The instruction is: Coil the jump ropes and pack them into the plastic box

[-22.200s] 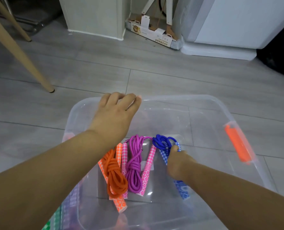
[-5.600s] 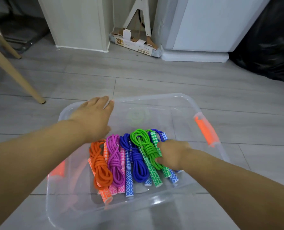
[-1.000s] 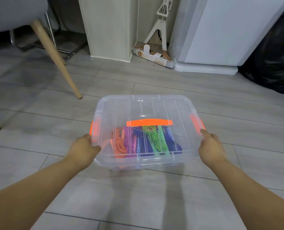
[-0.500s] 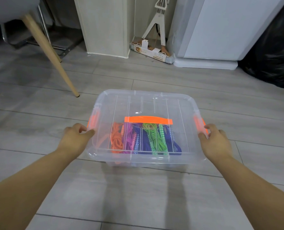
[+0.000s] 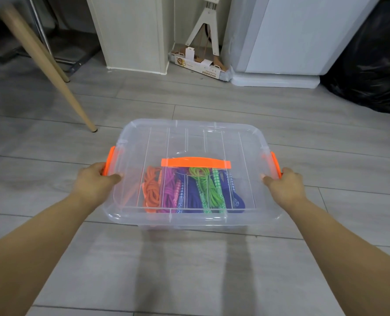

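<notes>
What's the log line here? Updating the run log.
lid: on | ropes: inside box | left hand: grips left latch | right hand: grips right latch

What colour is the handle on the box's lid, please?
The handle is bright orange, in the head view.

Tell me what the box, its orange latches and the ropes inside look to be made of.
Box: clear, glossy moulded plastic; the contents show through it, and the lid has ribs. Orange latches: opaque smooth plastic, likely. Ropes: look like braided cord, matte and probably synthetic; exact fibre unclear.
</notes>
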`<state>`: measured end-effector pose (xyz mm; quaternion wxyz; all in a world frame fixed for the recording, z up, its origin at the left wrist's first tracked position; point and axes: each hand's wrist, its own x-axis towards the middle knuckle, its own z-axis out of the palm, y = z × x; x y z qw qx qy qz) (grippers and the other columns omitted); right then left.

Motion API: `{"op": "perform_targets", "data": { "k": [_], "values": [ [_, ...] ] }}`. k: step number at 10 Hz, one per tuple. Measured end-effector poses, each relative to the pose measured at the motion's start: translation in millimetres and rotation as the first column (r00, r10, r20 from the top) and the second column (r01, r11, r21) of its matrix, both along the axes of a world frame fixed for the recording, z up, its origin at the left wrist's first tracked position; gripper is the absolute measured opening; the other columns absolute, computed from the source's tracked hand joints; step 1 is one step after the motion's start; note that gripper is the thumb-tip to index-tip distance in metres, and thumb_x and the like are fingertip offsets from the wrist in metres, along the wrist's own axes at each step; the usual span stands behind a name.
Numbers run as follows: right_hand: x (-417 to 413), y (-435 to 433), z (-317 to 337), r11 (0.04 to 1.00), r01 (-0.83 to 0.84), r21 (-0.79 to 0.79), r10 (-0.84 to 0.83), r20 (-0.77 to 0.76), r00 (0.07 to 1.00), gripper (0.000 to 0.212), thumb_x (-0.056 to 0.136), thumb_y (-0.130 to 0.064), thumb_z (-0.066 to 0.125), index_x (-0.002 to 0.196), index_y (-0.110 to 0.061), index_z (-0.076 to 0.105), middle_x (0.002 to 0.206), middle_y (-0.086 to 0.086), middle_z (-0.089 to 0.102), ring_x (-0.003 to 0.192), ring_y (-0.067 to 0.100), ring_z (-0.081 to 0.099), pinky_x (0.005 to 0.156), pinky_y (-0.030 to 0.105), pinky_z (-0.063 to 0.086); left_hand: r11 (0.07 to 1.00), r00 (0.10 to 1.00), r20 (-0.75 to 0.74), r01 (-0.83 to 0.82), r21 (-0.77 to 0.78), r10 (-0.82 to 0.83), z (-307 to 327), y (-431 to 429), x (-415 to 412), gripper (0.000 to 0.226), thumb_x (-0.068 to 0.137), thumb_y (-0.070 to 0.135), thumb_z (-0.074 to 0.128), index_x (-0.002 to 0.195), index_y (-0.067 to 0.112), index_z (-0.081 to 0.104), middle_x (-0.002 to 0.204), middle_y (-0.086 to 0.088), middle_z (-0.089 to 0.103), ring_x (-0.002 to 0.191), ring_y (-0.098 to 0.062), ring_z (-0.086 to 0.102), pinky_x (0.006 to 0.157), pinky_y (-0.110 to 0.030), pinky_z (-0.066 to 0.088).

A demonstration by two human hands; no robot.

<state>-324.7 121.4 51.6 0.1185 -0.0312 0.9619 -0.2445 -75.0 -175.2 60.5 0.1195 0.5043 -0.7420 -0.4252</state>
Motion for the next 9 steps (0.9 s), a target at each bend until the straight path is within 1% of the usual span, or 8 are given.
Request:
{"op": "perform_targets", "data": {
  "k": [1,2,3,4,6,7,8,9],
  "values": [
    [3,1,-3,0.998,-0.015,-0.060,0.016,0.002,1.000,0.045,0.083,-0.042,0.061,0.113,-0.009,0.054,0.107,0.018,0.056,0.094,0.039,0.054,0.085,0.043,0.048,1.000,1.000,0.007,0.001,-0.019,-0.001,0,-1,0,0.027,0.085,0.014,0.065,0.111,0.008,0.064,0.094,-0.013,0.062,0.083,-0.031,0.056,0.073,-0.032,0.040],
    [7,4,-3,0.989,-0.053,-0.137,0.055,0.009,0.998,0.038,0.090,-0.031,0.056,0.117,-0.005,0.051,0.105,0.017,0.058,0.098,0.037,0.054,0.080,0.035,0.040,0.992,0.994,0.094,0.061,-0.107,-0.051,0,0,0,0.025,0.088,0.017,0.061,0.111,0.008,0.063,0.093,-0.011,0.061,0.082,-0.031,0.054,0.071,-0.031,0.037],
    [11,2,-1,0.992,-0.100,-0.077,0.095,-0.068,0.993,0.036,0.092,-0.029,0.053,0.119,-0.005,0.051,0.109,0.018,0.060,0.100,0.038,0.055,0.081,0.036,0.041,0.976,0.981,0.169,0.122,-0.179,-0.092,1,1,-1,0.020,0.088,0.015,0.057,0.106,0.009,0.063,0.090,-0.013,0.063,0.081,-0.033,0.053,0.068,-0.032,0.036],
    [11,0,-1,0.988,-0.136,0.070,0.144,-0.136,0.980,0.035,0.094,-0.030,0.049,0.119,-0.006,0.052,0.107,0.020,0.062,0.099,0.039,0.056,0.079,0.038,0.044,0.949,0.954,0.284,0.174,-0.261,-0.097,4,3,-4,0.013,0.087,0.012,0.053,0.096,0.005,0.060,0.086,-0.019,0.062,0.077,-0.036,0.051,0.063,-0.032,0.035],
    [11,3,1,0.971,-0.174,0.165,0.198,-0.141,0.970,0.042,0.095,-0.037,0.044,0.124,-0.008,0.046,0.109,0.019,0.059,0.098,0.038,0.056,0.080,0.040,0.045,0.912,0.919,0.368,0.264,-0.314,-0.140,-2,3,-3,0.021,0.092,0.014,0.048,0.108,0.002,0.052,0.090,-0.021,0.056,0.077,-0.032,0.044,0.067,-0.034,0.035],
    [7,2,11,0.919,-0.243,0.312,0.283,-0.090,0.955,0.042,0.096,-0.040,0.040,0.121,-0.007,0.045,0.109,0.017,0.058,0.098,0.035,0.057,0.078,0.039,0.045,0.897,0.891,0.405,0.335,-0.288,-0.203,0,-3,-3,0.025,0.092,0.017,0.049,0.111,0.001,0.050,0.098,-0.021,0.056,0.080,-0.030,0.044,0.070,-0.034,0.036],
    [-7,-2,37,0.818,-0.362,0.446,0.375,0.061,0.925,0.041,0.094,-0.041,0.044,0.118,-0.009,0.051,0.110,0.013,0.060,0.099,0.031,0.058,0.081,0.036,0.047,0.860,0.755,0.579,0.480,-0.170,-0.307,13,-19,-7,0.031,0.091,0.028,0.051,0.112,0.005,0.050,0.105,-0.013,0.057,0.086,-0.028,0.050,0.076,-0.034,0.044],
    [-22,-10,68,0.699,-0.539,0.471,0.452,0.294,0.842,0.043,0.091,-0.042,0.049,0.121,-0.012,0.052,0.119,0.009,0.058,0.108,0.028,0.055,0.087,0.032,0.044,0.776,0.505,0.749,0.631,0.019,-0.429,43,-33,-19,0.039,0.092,0.040,0.050,0.122,0.016,0.049,0.123,-0.004,0.055,0.109,-0.022,0.053,0.092,-0.030,0.044]
  ]
}}
